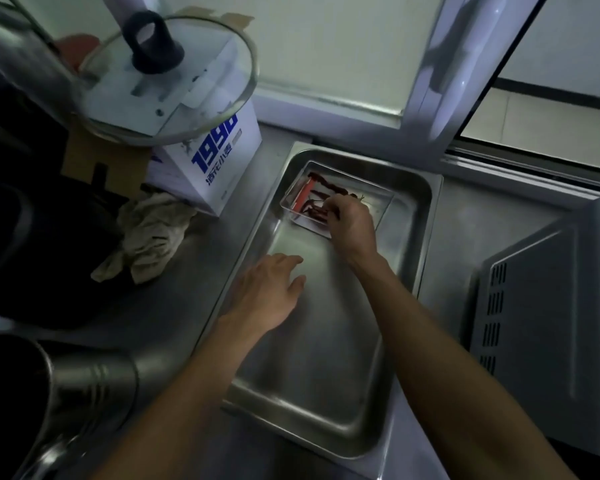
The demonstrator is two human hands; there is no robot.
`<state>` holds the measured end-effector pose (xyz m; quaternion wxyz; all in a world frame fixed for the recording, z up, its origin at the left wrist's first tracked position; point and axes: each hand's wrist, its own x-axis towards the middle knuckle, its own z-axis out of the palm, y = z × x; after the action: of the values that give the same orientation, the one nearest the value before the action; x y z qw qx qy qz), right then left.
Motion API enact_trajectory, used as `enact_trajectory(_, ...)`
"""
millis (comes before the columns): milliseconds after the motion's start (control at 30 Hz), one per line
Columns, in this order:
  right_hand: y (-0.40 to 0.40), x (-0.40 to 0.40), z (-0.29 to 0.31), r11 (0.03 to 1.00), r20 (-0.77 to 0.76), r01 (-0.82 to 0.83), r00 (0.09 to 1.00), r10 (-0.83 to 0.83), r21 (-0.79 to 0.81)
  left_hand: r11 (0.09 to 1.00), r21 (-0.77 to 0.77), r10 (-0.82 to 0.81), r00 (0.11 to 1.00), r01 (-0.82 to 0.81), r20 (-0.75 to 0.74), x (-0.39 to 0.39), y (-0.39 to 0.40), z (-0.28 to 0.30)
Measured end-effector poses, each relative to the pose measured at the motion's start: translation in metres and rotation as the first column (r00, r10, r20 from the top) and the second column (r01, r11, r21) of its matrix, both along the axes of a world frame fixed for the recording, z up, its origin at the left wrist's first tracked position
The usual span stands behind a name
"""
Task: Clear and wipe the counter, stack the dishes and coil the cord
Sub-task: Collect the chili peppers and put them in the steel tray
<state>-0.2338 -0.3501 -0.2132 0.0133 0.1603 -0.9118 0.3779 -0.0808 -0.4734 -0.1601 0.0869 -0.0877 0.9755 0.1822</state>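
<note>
- Both forearms reach up from the bottom of the frame over a steel tray (326, 393) on the tabletop (194, 271).
- Left hand (271, 289), at centre, is spread flat, palm down, gripping nothing.
- Right hand (352, 223) bends down, fingertips pinched among dried red chillies (326, 187) in a clear box (378, 195) at the tray's upper end.
- Tray's long axis runs from bottom centre toward the top.
- Crumpled cloth (149, 237) lies left of the tray.
- Upper left, a white carton (215, 157) reads "1998".

Right hand's (352, 221) fingertips perhaps behind chillies (317, 206)
</note>
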Motion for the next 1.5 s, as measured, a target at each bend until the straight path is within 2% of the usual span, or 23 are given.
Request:
enact_trajectory(233, 0.021, 0.041, 0.013, 0.997, 0.044, 0.047, 0.998, -0.044, -0.063, 0.999, 0.029, 0.014, 1.000, -0.015, 0.019, 0.025, -0.001, 0.004)
enact_trajectory(367, 0.045, 0.087, 0.021, 0.998, 0.081, 0.053, 0.995, -0.050, -0.029, 0.999, 0.025, -0.021, 0.999, 0.020, 0.047, 0.050, 0.003, 0.006)
enact_trajectory(467, 0.062, 0.131, 0.029, 0.999, 0.041, 0.049, 0.998, -0.049, 0.004, 0.998, 0.051, -0.034, 0.998, 0.032, 0.045, 0.077, 0.006, 0.009)
enact_trajectory(667, 0.086, 0.230, 0.047, 0.996, 0.021, 0.074, 0.997, -0.075, 0.052, 0.983, 0.058, -0.177, 0.984, 0.176, 0.013, 0.132, 0.016, 0.022)
enact_trajectory(900, 0.106, 0.339, 0.069, 0.968, 0.028, 0.218, 0.974, -0.223, 0.122, 0.936, 0.012, -0.351, 0.935, 0.352, -0.047, 0.199, 0.022, 0.024)
enact_trajectory(1167, 0.148, 0.453, 0.076, 0.893, 0.074, 0.423, 0.896, -0.437, 0.154, 0.860, 0.030, -0.503, 0.856, 0.510, -0.115, 0.256, 0.046, 0.023)
enact_trajectory(1267, 0.169, 0.487, 0.078, 0.838, 0.096, 0.512, 0.840, -0.534, 0.189, 0.805, 0.036, -0.582, 0.801, 0.592, -0.141, 0.268, 0.073, 0.027)
enact_trajectory(1367, 0.196, 0.515, 0.078, 0.806, 0.123, 0.571, 0.799, -0.589, 0.154, 0.743, 0.056, -0.649, 0.738, 0.667, -0.188, 0.277, 0.106, 0.031)
enact_trajectory(1500, 0.237, 0.553, 0.076, 0.738, 0.148, 0.658, 0.723, -0.675, 0.149, 0.676, 0.028, -0.724, 0.670, 0.737, -0.163, 0.291, 0.160, 0.028)
